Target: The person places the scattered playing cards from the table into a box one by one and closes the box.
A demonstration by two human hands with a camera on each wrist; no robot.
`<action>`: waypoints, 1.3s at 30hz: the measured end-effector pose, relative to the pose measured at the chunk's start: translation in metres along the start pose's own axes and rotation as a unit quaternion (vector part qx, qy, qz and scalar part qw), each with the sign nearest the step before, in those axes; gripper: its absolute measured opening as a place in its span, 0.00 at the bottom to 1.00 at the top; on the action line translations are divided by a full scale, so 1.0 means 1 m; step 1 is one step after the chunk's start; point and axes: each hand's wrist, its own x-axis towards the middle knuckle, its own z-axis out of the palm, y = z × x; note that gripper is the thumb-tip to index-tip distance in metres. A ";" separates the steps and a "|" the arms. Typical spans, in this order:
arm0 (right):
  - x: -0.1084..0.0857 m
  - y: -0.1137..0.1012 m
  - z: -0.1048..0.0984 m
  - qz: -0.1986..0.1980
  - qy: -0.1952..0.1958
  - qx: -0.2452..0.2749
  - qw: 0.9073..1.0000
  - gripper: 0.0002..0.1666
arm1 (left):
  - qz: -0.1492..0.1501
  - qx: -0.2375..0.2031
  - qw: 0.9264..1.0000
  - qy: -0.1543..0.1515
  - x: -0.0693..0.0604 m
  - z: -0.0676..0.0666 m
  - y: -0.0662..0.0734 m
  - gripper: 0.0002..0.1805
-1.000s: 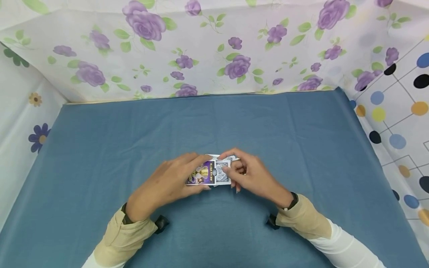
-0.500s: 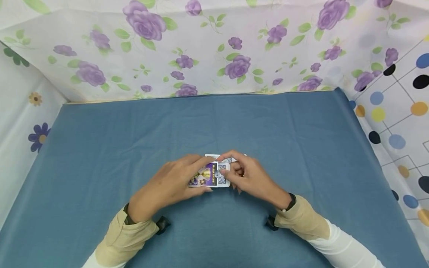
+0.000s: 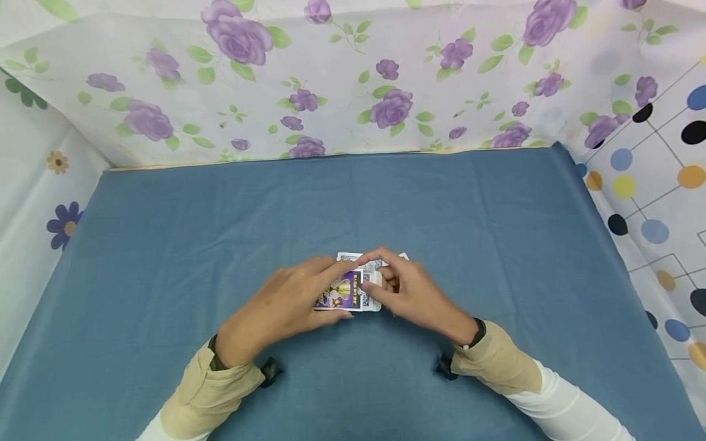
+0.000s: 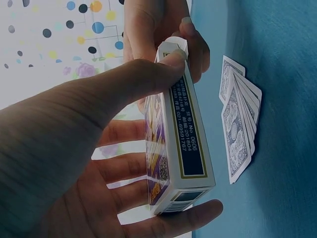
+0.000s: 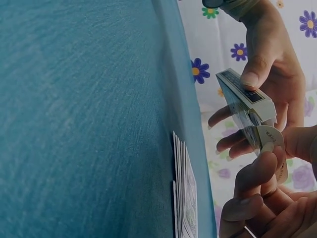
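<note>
A purple and white playing-card box (image 3: 343, 294) is held above the table by my left hand (image 3: 278, 301), thumb along one narrow side and fingers across the other. Its printed side (image 4: 187, 134) faces the left wrist camera. At the box's right end, my right hand (image 3: 420, 295) pinches the raised flap (image 5: 270, 136) with curled fingers. Blue-backed playing cards (image 3: 368, 295) show a little at that end. Below the box, a loosely fanned bunch of blue-backed playing cards (image 4: 238, 126) lies on the tablecloth, partly covered by my hands in the head view.
A blue cloth (image 3: 353, 208) covers the table. Floral sheeting (image 3: 342, 79) rises along the back edge, and a dotted sheet (image 3: 656, 202) stands on the right. Black straps with small black pieces (image 3: 271, 372) sit at both wrists.
Less of the cards sticks out of the box than before. The box and my left hand have shifted slightly right and nearer; my right hand has barely moved.
</note>
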 end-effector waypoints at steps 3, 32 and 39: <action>0.000 0.001 0.001 0.000 0.000 -0.008 1.000 0.20 | 0.001 0.005 1.000 -0.004 0.000 0.001 0.001 0.41; 0.003 0.005 0.001 -0.015 0.004 -0.006 1.000 0.19 | -0.013 0.000 1.000 -0.010 0.001 -0.001 0.000 0.39; 0.007 0.003 -0.017 0.015 -0.023 0.117 0.993 0.18 | -0.033 -0.006 0.999 -0.003 -0.001 -0.011 -0.004 0.38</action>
